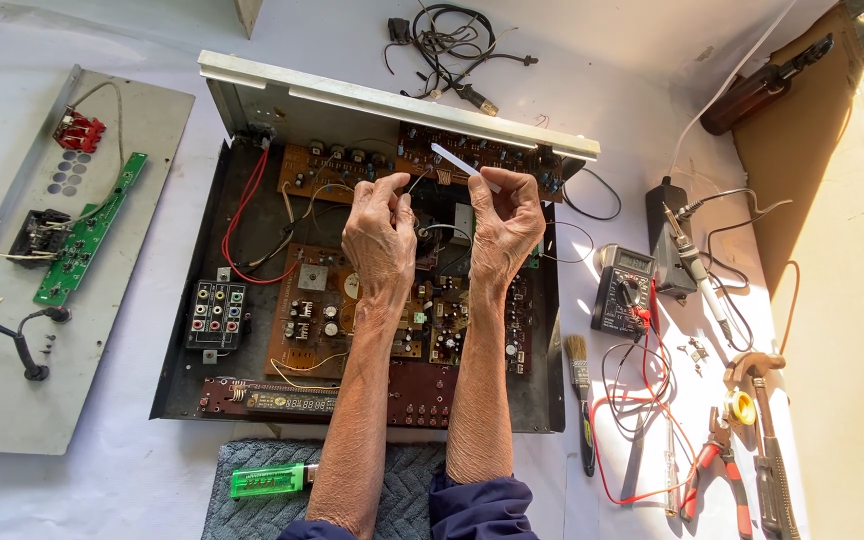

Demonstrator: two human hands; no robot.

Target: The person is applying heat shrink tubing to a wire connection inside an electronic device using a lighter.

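Both hands are working over the open amplifier chassis (182,350). Right hand (505,225) is pinching a thin white strip (457,163) between thumb and forefinger; the strip is angling up and away to the left of the pinch, free end poking out over the rear circuit board (352,165). Left hand (380,232) is sitting just left of that grip, fingertips closed on a fine wire (414,183) – looks like a lead, but it's too thin to say for certain, and I can't tell whether it joins the strip.

Handling, my read: the strip is featherlight, thin and flexible, probably creasing easily – best held near its lower end with a light pinch, as it is now. The wire is equally light and springy, likely to slip from bare fingertips; grip close to its tip.

Below the grips, under the wrists: main brown board (312,300) packed with components, jack panel (214,313) further left. Right of the grip, off the chassis: multimeter (624,290), brush (580,385), red-handled pliers (722,480). Nearest the body: green lighter (268,481).

Hard to make out: what is directly under the palms, where either piece terminates, and the contact point between thumbs and fingers. Tools at the right edge are partly cut off
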